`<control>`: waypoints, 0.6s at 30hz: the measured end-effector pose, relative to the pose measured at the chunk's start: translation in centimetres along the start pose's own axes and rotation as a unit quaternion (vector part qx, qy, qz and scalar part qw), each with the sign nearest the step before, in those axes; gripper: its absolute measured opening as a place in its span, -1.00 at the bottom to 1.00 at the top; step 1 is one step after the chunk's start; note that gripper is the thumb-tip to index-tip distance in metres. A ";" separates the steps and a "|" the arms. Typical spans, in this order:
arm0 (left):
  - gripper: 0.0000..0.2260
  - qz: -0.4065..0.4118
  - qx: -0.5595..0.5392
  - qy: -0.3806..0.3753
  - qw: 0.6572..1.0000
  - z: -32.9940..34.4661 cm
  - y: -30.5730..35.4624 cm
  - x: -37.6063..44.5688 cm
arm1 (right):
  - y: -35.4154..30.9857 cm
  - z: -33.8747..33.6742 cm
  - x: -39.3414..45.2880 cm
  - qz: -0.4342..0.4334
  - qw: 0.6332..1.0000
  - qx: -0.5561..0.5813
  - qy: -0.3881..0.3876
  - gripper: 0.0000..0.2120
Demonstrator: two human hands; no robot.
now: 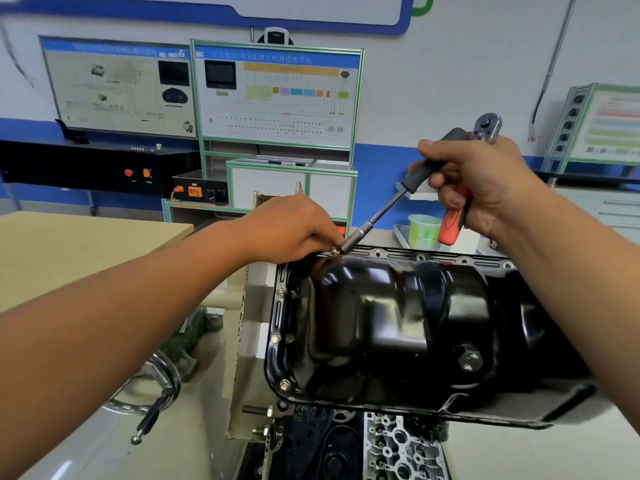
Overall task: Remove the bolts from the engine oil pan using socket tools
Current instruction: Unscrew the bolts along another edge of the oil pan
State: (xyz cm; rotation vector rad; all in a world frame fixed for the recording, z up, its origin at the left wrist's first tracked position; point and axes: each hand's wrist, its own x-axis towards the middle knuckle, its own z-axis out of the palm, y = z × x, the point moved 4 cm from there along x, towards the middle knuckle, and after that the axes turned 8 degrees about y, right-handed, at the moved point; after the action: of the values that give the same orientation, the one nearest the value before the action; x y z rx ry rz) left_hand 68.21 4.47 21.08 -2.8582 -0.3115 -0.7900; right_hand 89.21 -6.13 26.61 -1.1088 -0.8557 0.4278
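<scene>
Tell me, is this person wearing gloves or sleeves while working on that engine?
Neither. The left hand and the right hand are bare, with no gloves. Both forearms are uncovered as far as the picture shows, so no sleeve is in sight. I see no watch, ring or wristband.

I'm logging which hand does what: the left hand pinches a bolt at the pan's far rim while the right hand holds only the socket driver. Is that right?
Not quite. The head view shows the right hand holding two tools: the socket driver and an orange-handled ratchet. The rest stands: the left hand pinches a bolt at the far rim of the oil pan.
</scene>
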 end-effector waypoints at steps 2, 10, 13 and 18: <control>-0.85 -0.014 -0.012 -0.002 1.000 0.1 -0.1 0.1 | -0.3 0.1 -0.3 -0.021 1.000 -0.001 -0.014 -0.80; -0.86 -0.141 -0.118 0.045 0.982 1.4 -1.0 -0.6 | -1.1 1.2 -1.7 -0.141 0.978 -0.067 -0.141 -0.89; -0.87 -0.166 -0.143 0.057 0.974 1.6 -1.0 -1.1 | -1.4 1.6 -2.2 -0.167 0.971 -0.059 -0.162 -0.86; -0.93 -0.202 -0.157 0.100 0.962 1.9 -1.1 -1.7 | -1.6 2.1 -2.7 -0.185 0.962 -0.052 -0.197 -0.83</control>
State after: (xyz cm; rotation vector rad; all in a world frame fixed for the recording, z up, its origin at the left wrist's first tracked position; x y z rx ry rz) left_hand 67.41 5.67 18.69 -3.0038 -0.8261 -1.2982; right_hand 85.76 -7.39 27.40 -0.9436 -1.4221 0.2944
